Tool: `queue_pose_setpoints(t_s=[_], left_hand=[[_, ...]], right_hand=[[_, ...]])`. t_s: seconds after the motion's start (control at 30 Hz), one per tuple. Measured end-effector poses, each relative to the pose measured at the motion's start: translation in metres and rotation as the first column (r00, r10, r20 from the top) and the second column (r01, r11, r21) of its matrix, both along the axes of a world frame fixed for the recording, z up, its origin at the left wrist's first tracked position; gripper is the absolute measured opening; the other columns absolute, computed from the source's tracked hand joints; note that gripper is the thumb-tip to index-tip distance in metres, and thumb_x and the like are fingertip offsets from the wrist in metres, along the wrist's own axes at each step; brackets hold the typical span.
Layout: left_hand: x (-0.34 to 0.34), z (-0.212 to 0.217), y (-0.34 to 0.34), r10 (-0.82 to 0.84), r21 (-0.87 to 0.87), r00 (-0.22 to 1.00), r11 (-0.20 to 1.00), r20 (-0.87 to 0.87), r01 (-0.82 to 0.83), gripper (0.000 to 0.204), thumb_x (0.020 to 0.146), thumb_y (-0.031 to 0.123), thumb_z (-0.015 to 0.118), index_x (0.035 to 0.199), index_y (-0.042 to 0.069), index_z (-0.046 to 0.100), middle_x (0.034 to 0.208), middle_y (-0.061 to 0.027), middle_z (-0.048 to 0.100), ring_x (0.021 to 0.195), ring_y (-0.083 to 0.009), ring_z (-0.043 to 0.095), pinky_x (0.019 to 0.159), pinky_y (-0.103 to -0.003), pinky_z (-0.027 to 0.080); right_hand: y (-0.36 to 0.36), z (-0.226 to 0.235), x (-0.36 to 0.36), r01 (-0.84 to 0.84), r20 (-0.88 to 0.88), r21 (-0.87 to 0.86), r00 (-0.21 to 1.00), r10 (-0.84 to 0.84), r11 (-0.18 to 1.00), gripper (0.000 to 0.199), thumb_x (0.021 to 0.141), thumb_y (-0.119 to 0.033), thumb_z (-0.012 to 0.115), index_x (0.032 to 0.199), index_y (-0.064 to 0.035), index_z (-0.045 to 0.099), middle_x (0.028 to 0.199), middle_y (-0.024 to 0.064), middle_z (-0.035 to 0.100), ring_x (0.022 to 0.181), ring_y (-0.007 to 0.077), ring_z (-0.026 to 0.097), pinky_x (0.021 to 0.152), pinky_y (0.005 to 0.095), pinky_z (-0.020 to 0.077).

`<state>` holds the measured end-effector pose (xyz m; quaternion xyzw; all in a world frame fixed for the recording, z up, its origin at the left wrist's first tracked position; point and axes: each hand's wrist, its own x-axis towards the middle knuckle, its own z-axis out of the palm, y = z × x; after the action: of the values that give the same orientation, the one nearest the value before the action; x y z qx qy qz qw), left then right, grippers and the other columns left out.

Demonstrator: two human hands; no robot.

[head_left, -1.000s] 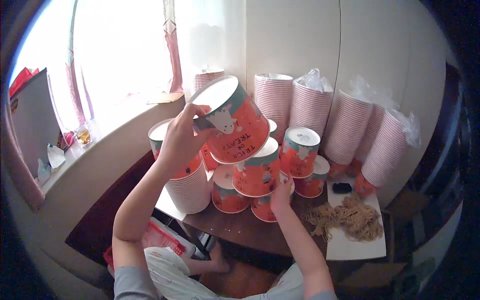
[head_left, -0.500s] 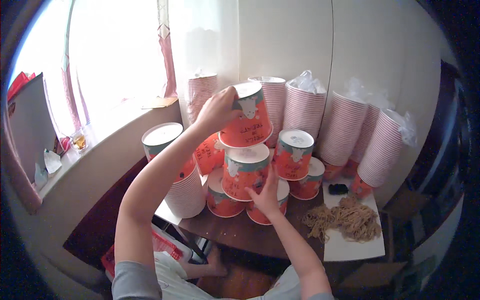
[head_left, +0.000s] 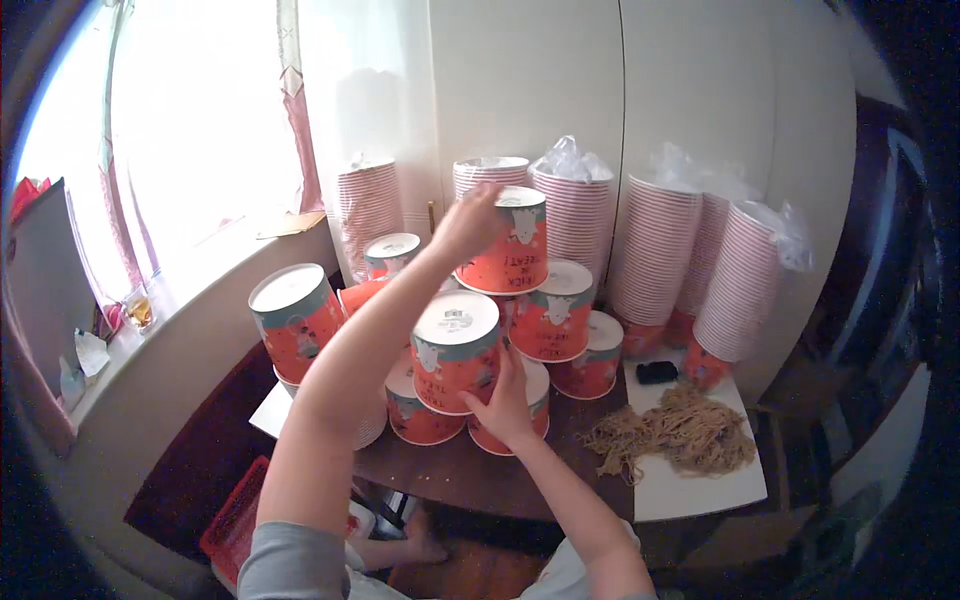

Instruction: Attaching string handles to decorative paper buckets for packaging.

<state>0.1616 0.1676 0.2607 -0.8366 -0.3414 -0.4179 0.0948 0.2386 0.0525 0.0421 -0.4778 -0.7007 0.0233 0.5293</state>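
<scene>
Buckets, orange with a teal band and turned base-up, stand piled on the brown table (head_left: 450, 485), and from here I can see both hands busy among them. Over the last second the raised bucket (head_left: 518, 255) has come out of its tilt, passed above the front bucket (head_left: 455, 375) and now sits farther back, upright and base-up, by the neighbouring bucket (head_left: 555, 322). Whether its lower rim touches that neighbour I cannot tell.

The left hand (head_left: 470, 222) grips it, fingers curled in at the base edge, the forearm stretched across the pile. The right hand (head_left: 505, 400) has come round to cup the front bucket's lower right side, thumb and fingers spread wide against it rather than closed around it.

What this changes is plain: the front bucket's white base is now fully bared, with nothing above it, and the raised one belongs to the rear of the group. To my eye the move is nearly done but the hold is not released, and the right hand looks to be steadying the front bucket on the two lower ones. Off to the right, the twine (head_left: 700, 435) lies on the white board (head_left: 690, 500), untouched.
</scene>
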Motion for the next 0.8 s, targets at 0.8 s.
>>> queue_pose_setpoints(t_s=[0.8], left_hand=[[-0.118,-0.045,0.058,0.187,-0.088,0.637,0.923,-0.748,-0.374,0.049,0.054,0.016,0.075,0.099,0.012,0.057,0.082,-0.0094,0.062,0.085,-0.0263,0.06,0.073,-0.04,0.048]], right_hand=[[-0.005,-0.005,-0.004,0.015,0.1,-0.013,0.995,-0.014,1.0,0.099,0.06,-0.025,0.074,0.131,-0.0015,0.009,0.131,0.0277,0.019,0.122,0.0423,0.02,0.101,0.0469,0.0197]])
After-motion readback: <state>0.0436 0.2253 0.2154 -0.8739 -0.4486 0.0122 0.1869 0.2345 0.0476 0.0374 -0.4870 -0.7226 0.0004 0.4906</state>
